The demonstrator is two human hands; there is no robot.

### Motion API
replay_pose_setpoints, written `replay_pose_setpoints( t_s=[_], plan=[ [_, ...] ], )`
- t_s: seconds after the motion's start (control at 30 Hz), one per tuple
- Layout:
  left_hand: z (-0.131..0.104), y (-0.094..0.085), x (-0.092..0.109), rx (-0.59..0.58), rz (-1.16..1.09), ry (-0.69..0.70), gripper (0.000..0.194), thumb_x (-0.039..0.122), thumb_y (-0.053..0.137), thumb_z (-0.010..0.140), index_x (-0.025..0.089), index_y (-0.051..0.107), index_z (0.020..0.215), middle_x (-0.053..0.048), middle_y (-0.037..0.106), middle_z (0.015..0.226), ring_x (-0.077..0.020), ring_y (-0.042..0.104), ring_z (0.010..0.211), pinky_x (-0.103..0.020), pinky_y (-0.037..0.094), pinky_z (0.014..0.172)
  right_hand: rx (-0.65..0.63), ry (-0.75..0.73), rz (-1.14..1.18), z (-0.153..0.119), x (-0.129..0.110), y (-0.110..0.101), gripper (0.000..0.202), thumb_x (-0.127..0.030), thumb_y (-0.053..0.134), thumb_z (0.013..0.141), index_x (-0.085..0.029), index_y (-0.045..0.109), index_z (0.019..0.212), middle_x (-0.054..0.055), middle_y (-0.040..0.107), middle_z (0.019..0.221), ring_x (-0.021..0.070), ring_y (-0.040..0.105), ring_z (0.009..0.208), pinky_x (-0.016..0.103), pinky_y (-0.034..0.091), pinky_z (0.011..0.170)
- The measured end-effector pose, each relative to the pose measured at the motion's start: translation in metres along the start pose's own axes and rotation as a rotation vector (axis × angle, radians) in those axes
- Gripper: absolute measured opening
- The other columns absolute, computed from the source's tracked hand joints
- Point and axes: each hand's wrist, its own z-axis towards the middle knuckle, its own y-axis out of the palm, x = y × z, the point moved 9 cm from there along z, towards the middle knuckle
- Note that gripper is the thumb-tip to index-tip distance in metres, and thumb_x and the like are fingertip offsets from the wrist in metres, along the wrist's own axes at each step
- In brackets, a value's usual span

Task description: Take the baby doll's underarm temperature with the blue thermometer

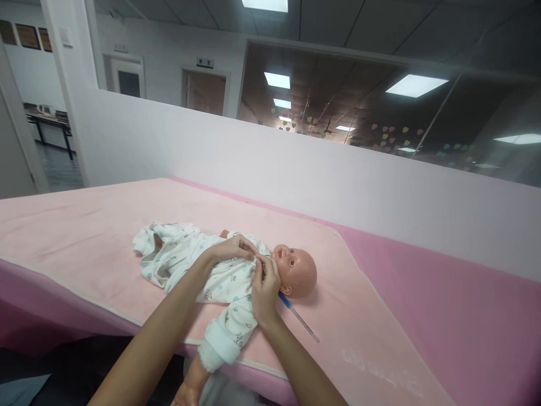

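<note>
A baby doll point(301, 274) lies on its back on the pink padded table, its head towards the right. It wears a white printed baby outfit point(230, 282), whose lower part lies rumpled at the left. Both my hands meet at the front of the outfit, just below the doll's chin. My left hand point(236, 248) is pinched on the cloth from the far side. Closed beside it, my right hand point(266, 287) grips the collar area with thumb and fingertips. What exactly lies between the fingertips is too small to make out.
A thin stick with a blue end point(301, 317) lies beside the doll's head. One doll arm point(192, 380) reaches over the near edge of the pink table cover point(359, 321). A low white wall point(296, 175) with glass above stands behind.
</note>
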Motion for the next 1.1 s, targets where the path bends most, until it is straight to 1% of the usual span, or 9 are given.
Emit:
replay_pose_setpoints(
  t_s=[0.17, 0.37, 0.53, 0.7, 0.87, 0.97, 1.1],
  plan=[
    [0.000, 0.001, 0.002, 0.001, 0.017, -0.006, 0.019, 0.016, 0.067, 0.061, 0.015, 0.072, 0.079, -0.003, 0.069, 0.072, -0.0149, 0.060, 0.069, -0.022, 0.044, 0.066, 0.005, -0.016, -0.009, -0.001, -0.001, 0.000, 0.024, -0.024, 0.034, 0.089, -0.019, 0.056, 0.098, 0.007, 0.059, 0.093, 0.0173, 0.054, 0.091, 0.033, 0.043, 0.082],
    [-0.001, 0.006, 0.005, -0.054, 0.019, -0.005, 0.016, 0.018, 0.066, 0.063, 0.015, 0.070, 0.078, -0.002, 0.067, 0.071, -0.0135, 0.058, 0.068, -0.021, 0.043, 0.066, -0.002, -0.026, -0.008, -0.001, -0.004, 0.001, 0.022, -0.021, 0.034, 0.089, -0.020, 0.055, 0.095, 0.005, 0.058, 0.092, 0.0162, 0.053, 0.091, 0.032, 0.042, 0.083],
    [-0.002, 0.010, 0.008, -0.080, 0.030, -0.008, 0.018, 0.019, 0.066, 0.064, 0.015, 0.070, 0.081, -0.003, 0.068, 0.074, -0.0156, 0.059, 0.073, -0.023, 0.044, 0.070, -0.009, -0.028, -0.012, 0.000, -0.004, 0.001, 0.022, -0.023, 0.034, 0.089, -0.020, 0.055, 0.094, 0.005, 0.058, 0.090, 0.0166, 0.053, 0.090, 0.032, 0.043, 0.082],
    [-0.001, 0.009, 0.003, -0.103, 0.032, -0.017, 0.018, 0.020, 0.066, 0.064, 0.015, 0.070, 0.080, -0.003, 0.068, 0.075, -0.0163, 0.060, 0.074, -0.024, 0.044, 0.071, -0.007, -0.031, -0.014, 0.000, -0.004, 0.001, 0.021, -0.024, 0.035, 0.089, -0.020, 0.055, 0.093, 0.005, 0.057, 0.089, 0.0165, 0.053, 0.088, 0.032, 0.043, 0.080],
    [0.000, 0.009, 0.000, -0.128, 0.003, -0.018, 0.016, 0.019, 0.066, 0.064, 0.015, 0.070, 0.080, -0.003, 0.067, 0.074, -0.0155, 0.060, 0.074, -0.023, 0.043, 0.071, -0.023, -0.032, 0.004, 0.000, -0.006, 0.001, 0.019, -0.023, 0.035, 0.089, -0.020, 0.054, 0.091, 0.004, 0.055, 0.089, 0.0156, 0.052, 0.088, 0.032, 0.041, 0.084],
    [-0.001, 0.011, 0.004, -0.145, -0.002, -0.001, 0.015, 0.020, 0.065, 0.066, 0.015, 0.069, 0.080, -0.002, 0.066, 0.075, -0.0148, 0.059, 0.074, -0.022, 0.042, 0.070, -0.017, -0.022, 0.019, 0.000, -0.004, 0.001, 0.018, -0.023, 0.036, 0.089, -0.020, 0.055, 0.091, 0.004, 0.056, 0.089, 0.0153, 0.052, 0.088, 0.031, 0.041, 0.084],
    [-0.006, 0.021, 0.014, -0.216, 0.024, 0.039, 0.021, 0.024, 0.066, 0.068, 0.016, 0.066, 0.088, -0.004, 0.065, 0.086, -0.0165, 0.058, 0.084, -0.024, 0.043, 0.077, -0.012, 0.010, 0.030, -0.001, 0.000, 0.001, 0.018, -0.022, 0.037, 0.089, -0.020, 0.055, 0.092, 0.005, 0.056, 0.091, 0.0156, 0.053, 0.089, 0.030, 0.042, 0.081]
  ],
)
